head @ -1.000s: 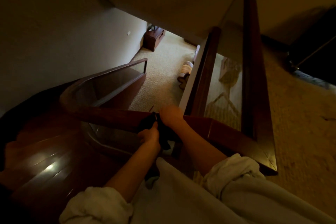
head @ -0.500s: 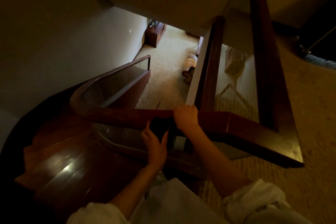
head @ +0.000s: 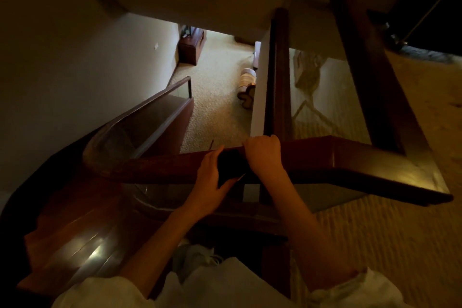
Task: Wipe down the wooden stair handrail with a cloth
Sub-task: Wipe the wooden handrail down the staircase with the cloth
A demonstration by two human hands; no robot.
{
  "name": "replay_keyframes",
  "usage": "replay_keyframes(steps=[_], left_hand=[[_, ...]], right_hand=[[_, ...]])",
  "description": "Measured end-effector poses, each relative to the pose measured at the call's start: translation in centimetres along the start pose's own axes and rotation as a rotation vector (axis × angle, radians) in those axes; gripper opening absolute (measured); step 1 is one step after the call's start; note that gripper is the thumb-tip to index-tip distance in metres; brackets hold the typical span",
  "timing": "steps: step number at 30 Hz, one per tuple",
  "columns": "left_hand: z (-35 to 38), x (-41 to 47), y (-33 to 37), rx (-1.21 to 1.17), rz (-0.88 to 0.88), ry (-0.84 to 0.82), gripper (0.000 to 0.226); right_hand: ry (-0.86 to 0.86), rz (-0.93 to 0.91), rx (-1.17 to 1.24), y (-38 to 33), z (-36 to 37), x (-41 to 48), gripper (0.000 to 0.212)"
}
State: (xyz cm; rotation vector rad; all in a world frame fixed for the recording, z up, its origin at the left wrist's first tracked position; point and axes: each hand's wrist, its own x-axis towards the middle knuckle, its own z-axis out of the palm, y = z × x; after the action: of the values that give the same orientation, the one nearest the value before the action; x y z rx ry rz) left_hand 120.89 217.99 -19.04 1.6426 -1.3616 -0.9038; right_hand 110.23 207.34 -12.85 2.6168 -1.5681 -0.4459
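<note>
A dark wooden handrail (head: 325, 157) runs across the middle of the head view above a glass panel and curves down to the left along the stairs. A dark cloth (head: 230, 166) lies draped over the rail between my hands. My left hand (head: 208, 180) holds the cloth's left side against the rail's near face, fingers over the top and thumb underneath. My right hand (head: 263, 155) is curled over the top of the rail at the cloth's right edge. In the dim light I cannot tell whether those fingers also pinch the cloth.
Polished wooden steps (head: 82, 245) descend at the lower left beside a pale wall (head: 75, 70). Carpeted floor (head: 217, 97) lies below, with a small wooden cabinet (head: 191, 46) and a striped object (head: 247, 84). A second rail (head: 362, 57) runs away at the right over the carpeted landing (head: 400, 232).
The cloth went from bunched between my hands in front of the rail to spread flat on it. Both hands have risen onto the rail, and my view has moved closer.
</note>
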Motion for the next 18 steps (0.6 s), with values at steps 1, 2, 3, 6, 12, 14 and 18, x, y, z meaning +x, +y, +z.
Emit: replay_keyframes(steps=[1,2,3,6,12,14,18], left_hand=[[-0.1,0.4,-0.9,0.000,0.025,-0.017,0.084],[-0.3,0.8,-1.2,-0.011,0.049,-0.042,0.079],[-0.4,1.1,-1.6,-0.040,0.060,-0.070,0.073],[-0.8,1.6,-1.9,-0.147,0.177,-0.096,0.050],[-1.3,3.3,-5.5,-0.158,0.357,-0.139,0.067],[-1.8,3.5,-5.5,-0.146,0.373,-0.182,0.066],[-3.0,4.4,-4.7,-0.136,0.387,-0.264,0.065]], right_hand=[[-0.005,0.014,-0.002,-0.2,0.0,0.0,0.018],[-0.002,0.034,-0.001,-0.5,0.1,0.0,0.017],[0.010,0.057,-0.005,-0.6,0.2,0.0,0.016],[0.044,0.113,-0.031,-1.0,0.8,0.0,0.018],[0.141,0.173,-0.040,-1.4,1.7,0.7,0.022],[0.173,0.185,-0.007,-1.6,1.8,0.6,0.023],[0.158,0.219,-0.001,-1.9,1.6,0.4,0.025]])
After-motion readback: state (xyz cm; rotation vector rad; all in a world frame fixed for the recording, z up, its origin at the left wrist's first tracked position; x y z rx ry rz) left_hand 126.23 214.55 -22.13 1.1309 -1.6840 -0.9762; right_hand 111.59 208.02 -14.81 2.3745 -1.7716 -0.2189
